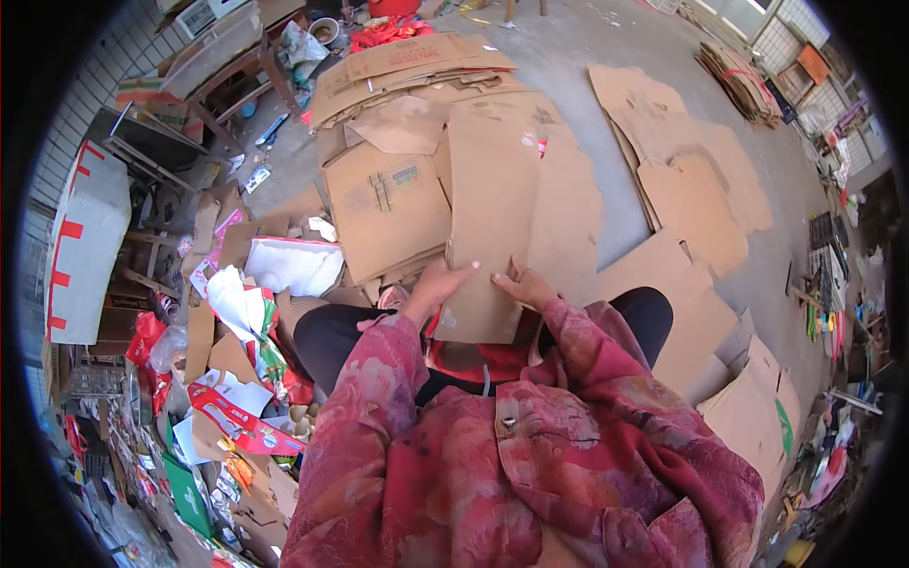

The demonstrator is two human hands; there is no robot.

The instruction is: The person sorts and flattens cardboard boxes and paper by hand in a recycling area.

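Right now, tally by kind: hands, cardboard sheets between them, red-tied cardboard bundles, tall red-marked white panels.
Left hand, right hand: 2
Cardboard sheet between them: 1
Red-tied cardboard bundle: 1
Red-marked white panel: 1
Total: 5

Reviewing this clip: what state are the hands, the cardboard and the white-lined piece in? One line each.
Left hand: at sheet's left edge, thumb on top
Right hand: on sheet, thumb and index finger apart
Long cardboard sheet: flat, unfolded
Printed cardboard: flattened, stacked
Right-side cardboard: flattened, overlapping
Far bundle: stacked, red band across
White-lined piece: white face up
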